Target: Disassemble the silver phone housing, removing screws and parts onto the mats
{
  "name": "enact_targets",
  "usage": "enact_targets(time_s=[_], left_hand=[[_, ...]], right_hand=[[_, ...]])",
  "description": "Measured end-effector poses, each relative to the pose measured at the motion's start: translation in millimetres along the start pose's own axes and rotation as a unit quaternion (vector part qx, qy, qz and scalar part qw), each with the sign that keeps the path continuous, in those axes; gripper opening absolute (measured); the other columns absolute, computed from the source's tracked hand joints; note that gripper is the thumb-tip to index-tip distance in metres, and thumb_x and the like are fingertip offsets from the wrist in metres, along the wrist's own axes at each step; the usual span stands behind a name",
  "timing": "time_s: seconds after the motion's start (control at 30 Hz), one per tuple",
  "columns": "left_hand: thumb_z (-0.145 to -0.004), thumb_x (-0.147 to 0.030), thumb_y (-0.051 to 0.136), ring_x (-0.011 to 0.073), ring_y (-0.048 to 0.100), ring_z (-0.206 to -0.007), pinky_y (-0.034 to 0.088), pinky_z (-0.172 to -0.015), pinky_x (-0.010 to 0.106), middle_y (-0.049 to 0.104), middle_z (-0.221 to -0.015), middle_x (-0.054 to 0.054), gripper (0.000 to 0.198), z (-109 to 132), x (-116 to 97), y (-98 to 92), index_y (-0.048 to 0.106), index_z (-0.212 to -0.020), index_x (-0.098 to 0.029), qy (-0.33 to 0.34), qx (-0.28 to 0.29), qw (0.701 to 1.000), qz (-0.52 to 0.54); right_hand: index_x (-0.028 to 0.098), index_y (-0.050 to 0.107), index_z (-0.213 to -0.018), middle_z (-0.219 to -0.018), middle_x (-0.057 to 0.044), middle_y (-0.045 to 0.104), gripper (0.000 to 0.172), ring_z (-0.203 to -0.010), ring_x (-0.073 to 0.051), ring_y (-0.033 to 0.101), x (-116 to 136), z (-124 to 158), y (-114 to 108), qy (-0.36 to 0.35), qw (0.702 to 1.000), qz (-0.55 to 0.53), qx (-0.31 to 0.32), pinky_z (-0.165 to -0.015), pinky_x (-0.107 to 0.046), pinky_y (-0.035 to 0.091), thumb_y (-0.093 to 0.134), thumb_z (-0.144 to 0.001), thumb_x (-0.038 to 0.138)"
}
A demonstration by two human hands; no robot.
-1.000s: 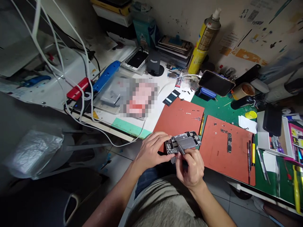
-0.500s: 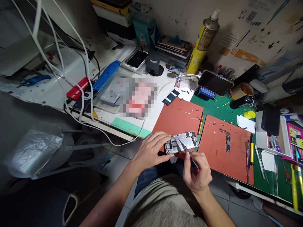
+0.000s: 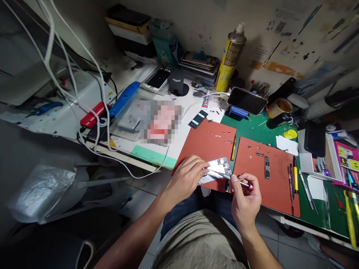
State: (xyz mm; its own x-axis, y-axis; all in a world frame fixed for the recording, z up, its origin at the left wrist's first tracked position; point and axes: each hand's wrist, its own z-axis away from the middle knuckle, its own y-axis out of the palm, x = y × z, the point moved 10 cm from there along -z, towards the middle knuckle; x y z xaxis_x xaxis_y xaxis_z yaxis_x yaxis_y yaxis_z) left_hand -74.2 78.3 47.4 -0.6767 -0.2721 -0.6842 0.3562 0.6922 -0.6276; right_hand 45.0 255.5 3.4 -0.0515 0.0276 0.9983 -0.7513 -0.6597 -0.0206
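Note:
An opened phone body (image 3: 217,169) with its bare insides showing is held over the near edge of a red mat (image 3: 209,144). My left hand (image 3: 186,179) grips its left end, fingers curled round it. My right hand (image 3: 245,198) pinches a thin screwdriver (image 3: 230,177) with a red end cap. The shaft lies almost flat and its tip points left into the phone body, close to my left fingers.
A second red mat (image 3: 269,186) to the right carries a small circuit board (image 3: 266,167) and loose screws. Tools (image 3: 294,179) lie along its right edge on the green mat (image 3: 260,129). A yellow spray can (image 3: 230,56), a propped phone (image 3: 246,101) and white cables (image 3: 92,112) stand behind.
My right hand has swung to the right and lowered the screwdriver from steep to nearly flat. The phone body has tipped away. The view has shifted slightly.

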Motion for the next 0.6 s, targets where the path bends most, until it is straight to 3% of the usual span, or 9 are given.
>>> enact_targets(time_s=[0.13,0.23,0.43,0.6], left_hand=[[-0.111,-0.015,0.052,0.0189,0.062,-0.096,0.051,-0.084,0.034,0.067,-0.099,0.004,0.011,-5.2,4.0,2.4,0.062,-0.108,-0.021,-0.025,0.026,0.997,0.067],[-0.112,-0.018,0.050,0.0184,0.062,-0.095,0.050,-0.084,0.033,0.066,-0.098,0.003,0.014,-12.7,14.4,1.4,0.060,-0.105,-0.022,-0.051,0.048,0.996,0.062],[-0.111,-0.019,0.048,0.0235,0.058,-0.100,0.050,-0.090,0.040,0.068,-0.104,0.006,0.016,-55.0,44.1,-5.8,0.062,-0.103,-0.020,-0.064,0.030,0.990,-0.122],[-0.109,-0.017,0.049,0.0265,0.057,-0.100,0.052,-0.088,0.042,0.069,-0.103,0.009,0.019,-80.2,53.5,5.6,0.067,-0.105,-0.017,-0.039,0.015,0.972,-0.231]], right_hand=[[0.022,0.061,-0.096,-0.075,0.006,0.057,0.033,-0.062,-0.010,0.056,-1.3,0.2,-2.8,0.012,1.000,-0.008,0.000,-0.057,-0.021,0.048,0.085,-0.089,0.044],[0.022,0.061,-0.096,-0.074,0.006,0.058,0.033,-0.059,-0.010,0.057,-0.4,-5.9,-9.5,0.000,1.000,-0.004,-0.007,-0.056,-0.021,0.049,0.085,-0.090,0.044],[0.021,0.062,-0.097,-0.080,0.003,0.066,0.035,-0.066,-0.013,0.067,0.2,-19.6,-38.9,-0.082,0.987,0.072,-0.119,-0.063,-0.026,0.057,0.085,-0.089,0.046],[0.021,0.061,-0.100,-0.084,0.000,0.071,0.031,-0.069,-0.015,0.072,-1.8,-19.9,-39.0,-0.123,0.982,0.082,-0.121,-0.064,-0.027,0.059,0.083,-0.092,0.042]])
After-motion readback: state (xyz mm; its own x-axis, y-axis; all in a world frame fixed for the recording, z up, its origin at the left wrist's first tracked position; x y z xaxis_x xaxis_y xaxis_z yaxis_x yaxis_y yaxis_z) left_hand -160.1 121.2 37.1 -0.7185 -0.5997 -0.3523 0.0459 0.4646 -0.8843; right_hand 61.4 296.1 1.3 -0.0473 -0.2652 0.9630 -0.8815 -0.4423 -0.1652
